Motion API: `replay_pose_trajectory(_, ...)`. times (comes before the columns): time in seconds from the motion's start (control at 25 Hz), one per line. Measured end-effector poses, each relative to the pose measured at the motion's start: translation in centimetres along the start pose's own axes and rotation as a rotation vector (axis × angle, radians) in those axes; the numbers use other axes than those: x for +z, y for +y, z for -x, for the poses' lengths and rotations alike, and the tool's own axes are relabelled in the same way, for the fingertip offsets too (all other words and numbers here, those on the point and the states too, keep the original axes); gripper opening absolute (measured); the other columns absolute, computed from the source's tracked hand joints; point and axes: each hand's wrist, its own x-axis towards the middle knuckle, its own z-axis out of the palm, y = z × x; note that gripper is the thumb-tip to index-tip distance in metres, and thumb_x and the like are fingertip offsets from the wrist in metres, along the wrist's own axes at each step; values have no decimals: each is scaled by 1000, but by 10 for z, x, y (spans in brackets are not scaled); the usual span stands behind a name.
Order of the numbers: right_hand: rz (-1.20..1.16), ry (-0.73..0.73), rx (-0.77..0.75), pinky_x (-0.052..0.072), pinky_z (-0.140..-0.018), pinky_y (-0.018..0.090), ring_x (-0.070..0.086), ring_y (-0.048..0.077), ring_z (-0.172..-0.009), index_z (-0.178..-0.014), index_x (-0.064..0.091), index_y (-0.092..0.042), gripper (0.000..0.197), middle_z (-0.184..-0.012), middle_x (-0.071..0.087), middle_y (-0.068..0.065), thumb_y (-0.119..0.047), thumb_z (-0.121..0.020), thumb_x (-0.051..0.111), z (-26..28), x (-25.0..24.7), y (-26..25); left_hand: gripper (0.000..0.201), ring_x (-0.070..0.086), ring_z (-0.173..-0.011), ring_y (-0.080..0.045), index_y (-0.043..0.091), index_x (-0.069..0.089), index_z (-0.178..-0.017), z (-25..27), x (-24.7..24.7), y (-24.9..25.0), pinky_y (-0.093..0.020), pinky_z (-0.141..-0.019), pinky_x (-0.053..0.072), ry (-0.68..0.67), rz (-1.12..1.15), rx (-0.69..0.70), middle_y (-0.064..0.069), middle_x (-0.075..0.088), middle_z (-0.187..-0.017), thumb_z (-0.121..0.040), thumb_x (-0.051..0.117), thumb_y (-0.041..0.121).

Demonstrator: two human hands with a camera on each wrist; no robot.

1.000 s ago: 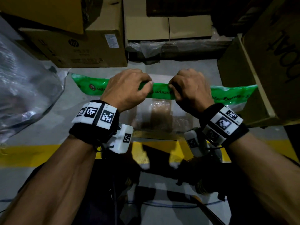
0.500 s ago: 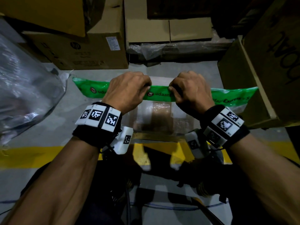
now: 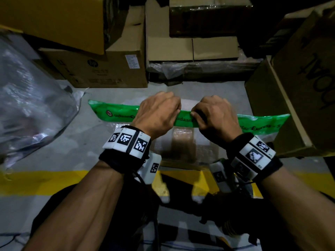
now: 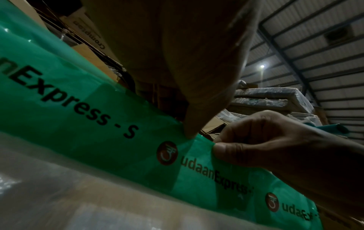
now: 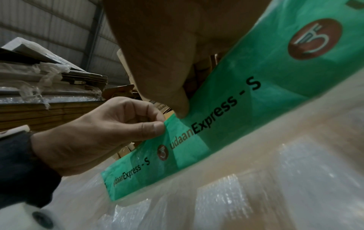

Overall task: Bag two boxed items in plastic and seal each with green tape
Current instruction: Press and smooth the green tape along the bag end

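Tape [image 3: 117, 115], green and printed "udaanExpress", runs along the top edge of the clear plastic bag [image 3: 183, 142] on the floor, in front of the HP carton [image 3: 101, 69]. The left hand [image 3: 157, 115] and right hand [image 3: 215, 116] pinch that strip near its middle. It looks thin, soft and sticky, so I'd grip it at the edge. The bubble-wrapped box [image 3: 182, 144] inside is blurry. The fingertips are hidden.

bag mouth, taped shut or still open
Taped shut: green tape runs along the bag top, both hands pinching it; box inside.
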Motion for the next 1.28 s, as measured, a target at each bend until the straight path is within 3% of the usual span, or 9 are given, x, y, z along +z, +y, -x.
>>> replay_pose_trajectory(0.2,7,3,-5,27,-71,32,37,13,-79,-91,68,-18,23,-84,51,-2,-33,-93,51,1,-2,0,13,42,-87,-12,26,50,-98,1,2,1,-28,-73,33,-31,81,36,10,44,-90,-92,50,37)
replay_pose_trajectory(0.32,7,-18,-11,29,-71,32,37,13,-79,-92,67,-19,25,-83,43,-6,-35,-94,49,2,-2,-2,10,43,-86,-14,24,49,-92,-2,2,4,-29,-73,36,-25,43,25,7,46,-89,-94,48,34)
replay_pose_trajectory(0.44,-9,9,-12,31,-70,33,38,13,-78,-89,68,-19,29,-83,54,-1,-36,-93,45,2,-1,-1,10,44,-87,-14,25,47,-93,-2,2,6,-28,-73,32,-29,25,5,8,44,-89,-95,48,35)
replay_pose_trajectory(0.6,-23,30,20,36,-70,35,49,21,-79,-88,69,-18,22,-84,58,2,-31,-92,53,1,-6,8,23,43,-99,-12,31,50,-113,9,-12,-20,-29,-82,31,-62,15,-72,10,50,-105,-93,52,42)
replay_pose_trajectory(0.72,-28,40,40,40,-71,37,53,25,-83,-90,70,-18,18,-86,60,3,-30,-92,56,0,-6,9,24,47,-106,-17,29,59,-114,19,-22,-46,-37,-90,36,-69,-33,-128,5,56,-109,-92,54,39)
replay_pose_trajectory(0.92,-24,44,-13,37,-74,38,53,24,-86,-106,70,-20,28,-92,62,2,-38,-91,53,-3,-1,-3,22,46,-102,-15,25,61,-112,22,-19,-49,-29,-82,31,-51,-33,-144,4,56,-106,-94,54,34)
replay_pose_trajectory(1.12,-38,61,-34,30,-71,32,54,23,-81,-92,70,-17,16,-87,60,2,-28,-92,59,-10,7,-8,23,42,-96,-11,25,60,-112,26,-18,-50,-27,-79,28,-41,-40,-136,4,56,-108,-94,53,36)
replay_pose_trajectory(1.28,-66,131,17,30,-68,33,53,25,-74,-80,70,-13,13,-78,58,4,-19,-88,63,-10,10,-8,28,46,-102,-13,26,59,-113,33,-22,-58,-28,-83,33,-33,-25,-164,5,56,-109,-90,57,42)
